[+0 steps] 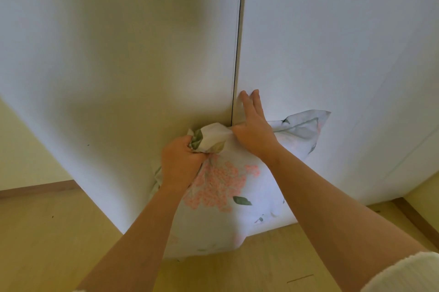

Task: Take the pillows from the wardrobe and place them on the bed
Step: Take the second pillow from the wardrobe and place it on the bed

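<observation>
Head view, looking down at 2 bare forearms in front of a white wardrobe (118,54). Wardrobe has 2 flat, smooth, matte doors, handle-free where visible, meeting at a thin dark vertical seam (238,42); the doors look shut or nearly shut.

1 pillow (221,196) is held up against the lower doors, just above the floor. Soft, puffy, roughly rectangular, cotton-like pale case printed with pink flower clusters and dark green leaves. Top edge is bunched and creased; 1 pointed corner (313,123) sticks out to the right, lying against the right door.

Left hand (183,161): fingers curled tight into a fist, clutching a wad of the crumpled top-left fabric.

Right hand (254,130): thumb and lower fingers pinch the top edge of the case, while 2 fingers (247,101) stretch straight up, tips pressed to the right door just beside the seam. So partly gripping the pillow, partly extended.

Floor (59,232) is light wood-look planks, smooth, a few dark specks. Brown baseboard strip (40,188) along a pale yellow wall at left. A fuzzy white knit sleeve cuff (403,272) shows at bottom right, pushed up the right arm.
</observation>
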### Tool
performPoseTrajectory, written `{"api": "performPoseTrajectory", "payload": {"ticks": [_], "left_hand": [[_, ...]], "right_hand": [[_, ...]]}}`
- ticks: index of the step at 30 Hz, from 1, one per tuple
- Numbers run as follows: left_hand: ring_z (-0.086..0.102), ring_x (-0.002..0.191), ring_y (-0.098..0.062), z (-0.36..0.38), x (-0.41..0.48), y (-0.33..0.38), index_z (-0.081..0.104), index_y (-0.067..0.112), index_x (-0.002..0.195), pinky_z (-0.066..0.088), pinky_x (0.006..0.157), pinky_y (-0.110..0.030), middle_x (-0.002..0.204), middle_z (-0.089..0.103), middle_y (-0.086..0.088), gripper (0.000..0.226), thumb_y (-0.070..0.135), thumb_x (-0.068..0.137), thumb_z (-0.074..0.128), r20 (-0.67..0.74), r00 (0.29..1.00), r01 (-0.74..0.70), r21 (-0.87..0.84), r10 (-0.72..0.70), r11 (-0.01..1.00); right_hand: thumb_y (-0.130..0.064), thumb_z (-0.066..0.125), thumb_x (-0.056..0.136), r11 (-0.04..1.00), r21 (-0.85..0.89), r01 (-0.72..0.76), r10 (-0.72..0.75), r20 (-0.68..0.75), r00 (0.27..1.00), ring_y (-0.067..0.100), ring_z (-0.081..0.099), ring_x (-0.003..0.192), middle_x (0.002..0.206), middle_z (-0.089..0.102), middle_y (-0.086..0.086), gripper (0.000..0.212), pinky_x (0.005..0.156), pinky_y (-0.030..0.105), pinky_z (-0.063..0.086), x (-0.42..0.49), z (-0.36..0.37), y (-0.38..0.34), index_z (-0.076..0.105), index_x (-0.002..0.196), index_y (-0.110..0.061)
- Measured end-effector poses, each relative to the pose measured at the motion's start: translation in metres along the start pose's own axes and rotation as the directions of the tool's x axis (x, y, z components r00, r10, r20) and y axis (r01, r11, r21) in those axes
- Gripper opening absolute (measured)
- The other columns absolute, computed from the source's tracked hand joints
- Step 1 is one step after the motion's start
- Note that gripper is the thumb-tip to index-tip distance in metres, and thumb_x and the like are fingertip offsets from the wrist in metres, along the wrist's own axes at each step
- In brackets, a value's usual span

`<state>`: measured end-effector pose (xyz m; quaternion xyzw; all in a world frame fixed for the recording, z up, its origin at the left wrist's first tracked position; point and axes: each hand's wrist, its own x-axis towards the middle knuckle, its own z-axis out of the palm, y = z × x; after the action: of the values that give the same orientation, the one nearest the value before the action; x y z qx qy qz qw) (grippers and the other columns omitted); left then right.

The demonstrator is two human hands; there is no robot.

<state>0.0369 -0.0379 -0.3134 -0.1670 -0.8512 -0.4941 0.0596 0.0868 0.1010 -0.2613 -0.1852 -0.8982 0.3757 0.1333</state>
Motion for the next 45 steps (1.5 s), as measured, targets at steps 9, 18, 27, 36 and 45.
{"api": "performPoseTrajectory", "payload": {"ticks": [9,18,27,36,45], "left_hand": [[0.044,0.05,-0.007,0.003,0.013,-0.007,0.064,0.005,0.067,0.036,0.045,-0.011,0.052,0.05,0.004,0.018,0.02,0.071,0.074,0.049,0.999,0.001,-0.062,0.002,0.998],[0.052,0.062,-0.023,0.0,0.013,-0.014,0.067,-0.003,0.074,0.038,0.05,-0.026,0.066,0.064,-0.019,0.022,0.017,0.069,0.075,0.036,0.999,-0.014,-0.057,0.016,0.998],[0.045,0.054,-0.01,-0.012,-0.013,-0.034,0.052,0.027,0.055,0.035,0.049,-0.019,0.054,0.052,0.005,0.027,0.025,0.064,0.078,0.178,0.982,0.08,-0.064,-0.068,0.995],[0.046,0.057,-0.008,-0.011,-0.063,-0.03,0.062,0.011,0.077,0.037,0.046,-0.006,0.06,0.055,0.001,0.014,0.001,0.074,0.072,0.224,0.946,0.249,-0.044,-0.234,0.967],[0.04,0.115,-0.035,-0.032,-0.141,-0.077,0.043,0.03,0.127,0.042,0.092,-0.051,0.121,0.044,-0.012,0.087,0.071,0.049,0.044,0.092,0.985,0.039,0.709,-0.147,0.704]], "right_hand": [[-0.003,0.042,0.084,0.999,-0.042,-0.005,0.004,-0.032,0.999,0.025,0.028,0.139,0.159,-0.015,-0.004,0.077,0.105,0.042,0.038,0.015,0.007,0.006,0.005,0.149,-0.026],[-0.022,0.039,0.097,0.999,0.027,-0.018,0.016,0.06,0.998,0.022,0.029,0.14,0.16,0.006,-0.003,0.049,0.111,0.039,0.031,0.012,0.011,0.011,0.029,0.145,-0.025],[-0.063,0.068,0.058,0.906,-0.407,0.117,0.008,0.292,0.956,0.02,0.011,0.145,0.155,0.019,-0.009,0.102,0.117,0.045,0.005,-0.034,0.029,0.073,0.017,0.143,-0.041],[-0.048,0.07,0.072,0.921,-0.369,0.124,-0.023,0.268,0.963,0.021,0.05,0.109,0.11,0.06,-0.003,0.05,0.091,0.032,0.027,-0.067,0.049,0.101,0.052,0.107,-0.018],[-0.034,0.063,0.082,0.965,-0.144,0.218,-0.088,0.61,0.788,0.024,0.061,0.085,0.092,0.066,0.002,0.023,0.07,0.032,0.046,-0.101,0.1,0.098,0.055,0.094,-0.015]]}}
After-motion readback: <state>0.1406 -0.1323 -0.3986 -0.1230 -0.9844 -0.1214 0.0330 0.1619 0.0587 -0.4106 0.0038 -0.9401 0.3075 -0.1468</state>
